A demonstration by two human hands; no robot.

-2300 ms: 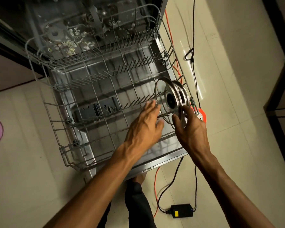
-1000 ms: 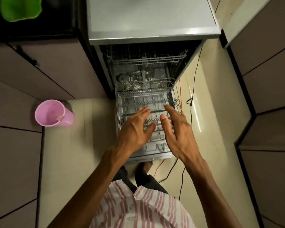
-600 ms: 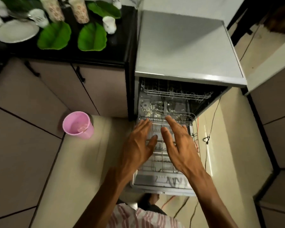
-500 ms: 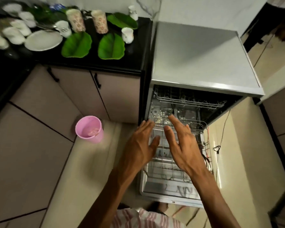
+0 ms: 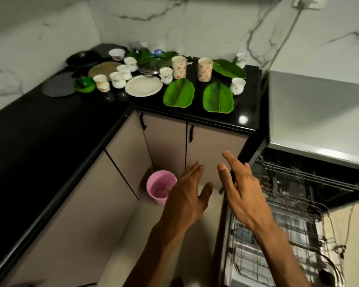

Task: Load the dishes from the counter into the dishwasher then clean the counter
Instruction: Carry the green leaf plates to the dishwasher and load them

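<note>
Above the floor [image 5: 153, 235], both hands [image 5: 188, 195] raised, fingers spread.

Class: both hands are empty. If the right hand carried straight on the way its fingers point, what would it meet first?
Probably the beige cabinet door below the black counter: the right hand points up and slightly left at it, though depth is unclear.

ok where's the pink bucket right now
In the head view the pink bucket stands on the floor, in the corner below the counter cabinets, just left of the left hand.
</note>
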